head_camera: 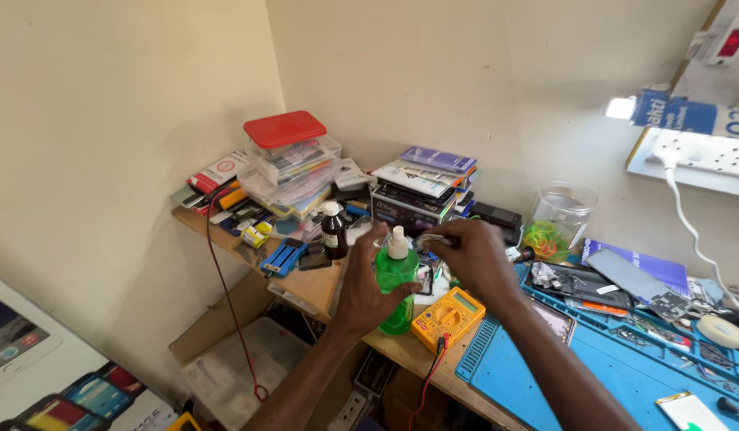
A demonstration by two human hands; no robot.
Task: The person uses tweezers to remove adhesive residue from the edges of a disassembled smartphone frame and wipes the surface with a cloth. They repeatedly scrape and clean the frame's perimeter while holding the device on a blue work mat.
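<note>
The left hand (pixel 368 287) wraps around a green bottle (pixel 397 275) held above the tabletop (pixel 322 286), near a yellow multimeter (pixel 448 317). The right hand (pixel 469 255) pinches a small pale object (pixel 433 239) beside the bottle's white nozzle.

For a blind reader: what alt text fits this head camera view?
The left hand grips a green bottle while the right hand holds a small brush-like tool by its white nozzle, above a cluttered wooden bench with a yellow multimeter.
</note>
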